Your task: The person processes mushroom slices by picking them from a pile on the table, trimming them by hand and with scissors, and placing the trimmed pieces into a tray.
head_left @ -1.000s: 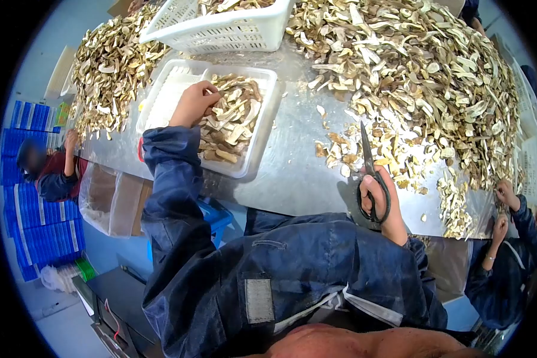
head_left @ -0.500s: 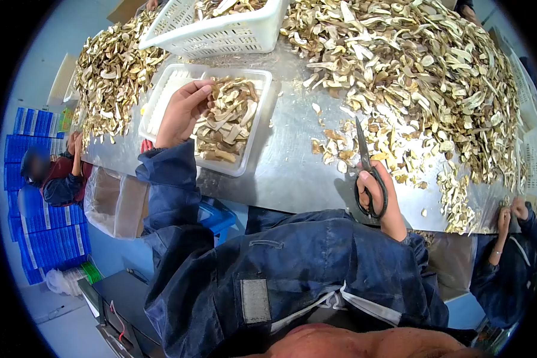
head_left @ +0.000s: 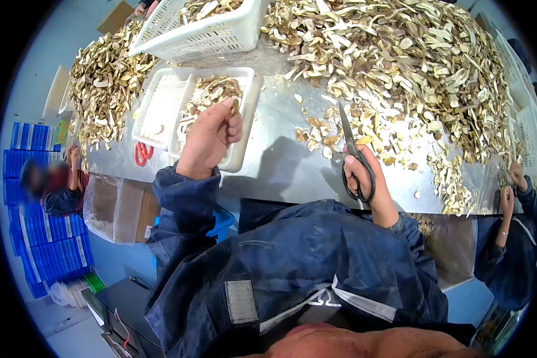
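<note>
My left hand point(head_left: 207, 138) is closed in a pinch above the near side of a divided white plastic tray point(head_left: 249, 89). A small brownish dried mushroom slice point(head_left: 235, 107) pokes out between its thumb and fingers. More dried mushroom slices point(head_left: 216, 89) lie in the tray's right compartment, partly hidden by the hand. The left compartment holds one small pale piece point(head_left: 156, 128). My right hand point(head_left: 376, 182) is wrapped round the black handles of a pair of scissors point(head_left: 347, 128), whose blades point away over the metal table, beside small mushroom scraps point(head_left: 322, 136).
A big heap of dried mushroom slices point(head_left: 400, 48) covers the back right, a smaller heap point(head_left: 104, 83) the left. A white slatted basket point(head_left: 215, 39) stands behind the tray. Red-handled scissors point(head_left: 142, 154) lie left of it. Co-workers' hands point(head_left: 510, 190) show at the right edge, others at left.
My left hand has come back from over the tray's mushrooms toward me, a slice now showing in its fingers. My right hand keeps the scissors. The view has shifted slightly.
</note>
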`<action>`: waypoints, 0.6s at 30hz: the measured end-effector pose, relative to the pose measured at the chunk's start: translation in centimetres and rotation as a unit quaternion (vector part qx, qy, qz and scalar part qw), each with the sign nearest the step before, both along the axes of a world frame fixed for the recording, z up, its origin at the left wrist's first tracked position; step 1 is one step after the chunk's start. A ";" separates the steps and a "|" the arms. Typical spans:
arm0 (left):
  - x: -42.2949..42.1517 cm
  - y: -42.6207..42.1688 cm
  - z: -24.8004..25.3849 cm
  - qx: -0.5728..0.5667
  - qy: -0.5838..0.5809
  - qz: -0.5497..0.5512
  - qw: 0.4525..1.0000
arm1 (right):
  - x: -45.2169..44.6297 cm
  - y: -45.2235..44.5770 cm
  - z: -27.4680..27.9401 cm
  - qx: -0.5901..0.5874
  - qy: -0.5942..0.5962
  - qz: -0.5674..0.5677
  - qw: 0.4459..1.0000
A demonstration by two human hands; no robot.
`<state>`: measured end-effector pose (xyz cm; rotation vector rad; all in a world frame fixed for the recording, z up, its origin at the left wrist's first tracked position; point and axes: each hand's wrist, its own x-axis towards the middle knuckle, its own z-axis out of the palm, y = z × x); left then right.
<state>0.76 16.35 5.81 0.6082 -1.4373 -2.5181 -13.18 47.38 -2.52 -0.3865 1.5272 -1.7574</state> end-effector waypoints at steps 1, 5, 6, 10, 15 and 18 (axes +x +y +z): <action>-0.1 0.9 0.0 0.013 -0.012 0.014 1.000 | 0.0 0.1 0.0 -0.002 0.002 0.002 1.000; -0.6 3.6 -1.3 0.102 -0.016 -0.039 0.994 | 0.0 0.1 0.1 0.005 -0.005 -0.003 1.000; -0.7 4.5 -1.4 0.118 -0.022 -0.038 0.992 | 0.0 0.2 0.2 0.011 -0.008 -0.004 1.000; -1.1 7.1 -2.3 0.194 -0.031 -0.031 0.980 | 0.0 0.4 -0.1 0.004 -0.009 0.001 1.000; -2.4 9.0 -3.2 0.170 -0.039 -0.025 0.984 | -0.1 0.6 0.0 0.005 -0.009 0.006 1.000; -3.7 10.4 -4.0 0.130 -0.058 -0.011 0.990 | -0.1 0.6 -0.3 0.009 -0.014 0.001 1.000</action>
